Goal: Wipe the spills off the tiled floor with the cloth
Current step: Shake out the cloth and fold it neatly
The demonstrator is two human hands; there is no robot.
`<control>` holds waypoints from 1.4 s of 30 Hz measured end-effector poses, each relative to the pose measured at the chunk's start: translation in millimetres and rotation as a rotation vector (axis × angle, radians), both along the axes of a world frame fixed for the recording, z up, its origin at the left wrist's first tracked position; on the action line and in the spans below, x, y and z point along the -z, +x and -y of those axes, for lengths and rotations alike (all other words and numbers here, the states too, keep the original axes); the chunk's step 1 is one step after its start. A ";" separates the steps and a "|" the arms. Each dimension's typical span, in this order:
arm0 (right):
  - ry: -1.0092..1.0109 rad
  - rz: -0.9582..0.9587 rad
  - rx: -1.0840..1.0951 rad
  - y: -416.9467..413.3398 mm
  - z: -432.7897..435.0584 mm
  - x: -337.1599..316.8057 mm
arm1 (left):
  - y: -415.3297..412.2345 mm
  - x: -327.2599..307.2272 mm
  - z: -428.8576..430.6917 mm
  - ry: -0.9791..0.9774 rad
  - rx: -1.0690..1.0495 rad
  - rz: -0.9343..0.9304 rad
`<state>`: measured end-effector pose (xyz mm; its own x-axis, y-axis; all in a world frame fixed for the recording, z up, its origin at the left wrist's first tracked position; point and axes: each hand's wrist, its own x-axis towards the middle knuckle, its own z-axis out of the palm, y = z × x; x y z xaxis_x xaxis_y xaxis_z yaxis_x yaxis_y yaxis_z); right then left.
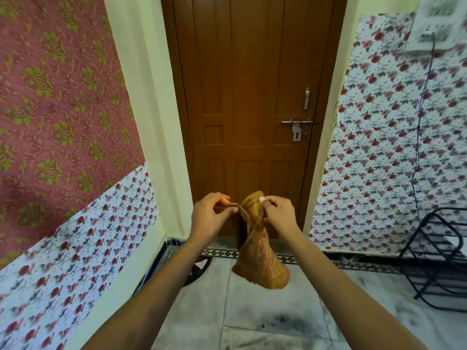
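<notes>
Pinching the brown cloth [260,258] by its top edge, left hand [211,214] and right hand [279,213] fingers grip it above the tiled floor [252,306].

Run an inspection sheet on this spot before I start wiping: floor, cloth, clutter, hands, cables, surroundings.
Surface: pale tiled floor with a dark smudge near the bottom of the view.
Job's things: orange-brown cloth, hanging in the air in front of the door, not touching the floor.
Clutter: black metal rack standing on the floor at the right; a dark object low by the doorway, too blurred to identify.
Hands: left hand and right hand each pinch the cloth's top.
Cables: a dark cable hangs down the right wall from a switchboard.
Surroundings: closed wooden door with a bolt latch; patterned wallpaper on both side walls.
</notes>
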<state>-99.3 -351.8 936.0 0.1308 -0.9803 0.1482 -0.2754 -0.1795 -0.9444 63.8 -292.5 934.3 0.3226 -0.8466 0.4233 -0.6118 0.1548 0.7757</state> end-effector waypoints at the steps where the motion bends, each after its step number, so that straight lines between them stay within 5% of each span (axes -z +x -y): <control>1: -0.019 0.002 0.023 -0.7 1.9 -3.0 | 3.0 -2.6 -0.8 0.022 0.080 -0.080; 11: 0.103 0.235 0.119 -16.4 29.7 -36.4 | -7.4 -64.2 -7.7 0.271 0.595 -0.176; 17: 0.163 0.250 0.193 -36.5 39.8 -41.6 | -6.9 -82.9 -3.3 0.260 0.482 -0.142; 26: 0.077 0.239 -0.316 -45.2 16.8 -68.9 | -46.5 -87.7 13.5 0.054 0.306 -0.196; 42: -0.034 0.317 -0.401 -43.1 2.0 -61.2 | -57.4 -84.1 12.4 0.030 0.128 -0.369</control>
